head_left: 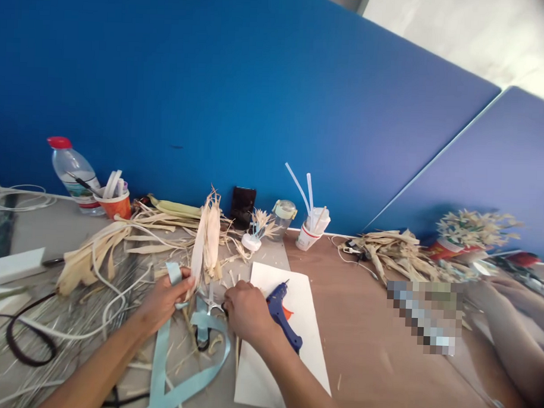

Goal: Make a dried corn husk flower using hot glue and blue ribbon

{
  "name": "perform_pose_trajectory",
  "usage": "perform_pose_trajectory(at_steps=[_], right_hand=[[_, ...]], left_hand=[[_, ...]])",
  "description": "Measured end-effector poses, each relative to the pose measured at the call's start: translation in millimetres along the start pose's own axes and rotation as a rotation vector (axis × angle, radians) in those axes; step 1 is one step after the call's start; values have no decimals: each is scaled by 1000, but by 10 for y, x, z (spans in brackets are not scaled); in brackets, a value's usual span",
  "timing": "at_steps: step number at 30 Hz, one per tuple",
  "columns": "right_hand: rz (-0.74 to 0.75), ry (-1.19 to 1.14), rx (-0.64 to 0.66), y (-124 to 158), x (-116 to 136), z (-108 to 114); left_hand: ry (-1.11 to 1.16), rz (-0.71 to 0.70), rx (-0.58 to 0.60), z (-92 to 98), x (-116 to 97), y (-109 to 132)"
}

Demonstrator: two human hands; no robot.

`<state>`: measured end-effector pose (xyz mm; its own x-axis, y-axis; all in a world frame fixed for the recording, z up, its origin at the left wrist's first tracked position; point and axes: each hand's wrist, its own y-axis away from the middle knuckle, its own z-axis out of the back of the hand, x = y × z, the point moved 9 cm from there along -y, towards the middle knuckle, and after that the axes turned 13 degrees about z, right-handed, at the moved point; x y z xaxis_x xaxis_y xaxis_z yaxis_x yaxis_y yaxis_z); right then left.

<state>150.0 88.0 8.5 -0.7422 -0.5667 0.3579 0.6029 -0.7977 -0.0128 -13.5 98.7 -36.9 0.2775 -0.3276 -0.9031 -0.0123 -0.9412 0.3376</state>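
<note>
My left hand [168, 298] is closed round the lower end of an upright bundle of dried corn husks [208, 237], with a light blue ribbon [159, 355] at its fingers. The ribbon hangs down and loops to the right. Beside it, my right hand [246, 307] has curled fingers at a handle of the scissors [212, 303], whose blades point away from me. A blue glue gun [283, 317] lies on a white sheet [270, 370], just right of my right hand.
A bottle [76, 176], an orange cup [115, 204], a phone [243, 206] and a white cup with sticks [307, 236] stand along the blue partition. Cables and husks litter the left. At right are another person's arms [508, 325], a husk pile [395, 253] and dried flowers [474, 228].
</note>
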Motion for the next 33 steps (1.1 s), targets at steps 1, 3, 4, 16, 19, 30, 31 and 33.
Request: perform_pose_trajectory(at_steps=[1,3,4,16,19,30,31,33], right_hand=[[1,58,30,-16,-7,-39],[12,123,57,-38,2,-79],[8,135,67,-43,4,-88],[-37,-84,94,-37,-17,-90],[-84,-492,-46,-36,-127,19],[-140,-589,-868,412,-278,1108],[-138,-539,-938,468,-247,1153],[-91,-450,-1025,525,-148,1186]], left_hand=[[-5,2,-1,3,8,-4],[-12,5,2,1,23,-12],[-10,4,3,0,26,-15],[41,-19,-1,-5,3,-6],[44,-18,-1,-15,0,-9],[151,-26,68,-64,-30,23],[152,-24,77,-77,-36,34],[137,-26,101,-114,-57,63]])
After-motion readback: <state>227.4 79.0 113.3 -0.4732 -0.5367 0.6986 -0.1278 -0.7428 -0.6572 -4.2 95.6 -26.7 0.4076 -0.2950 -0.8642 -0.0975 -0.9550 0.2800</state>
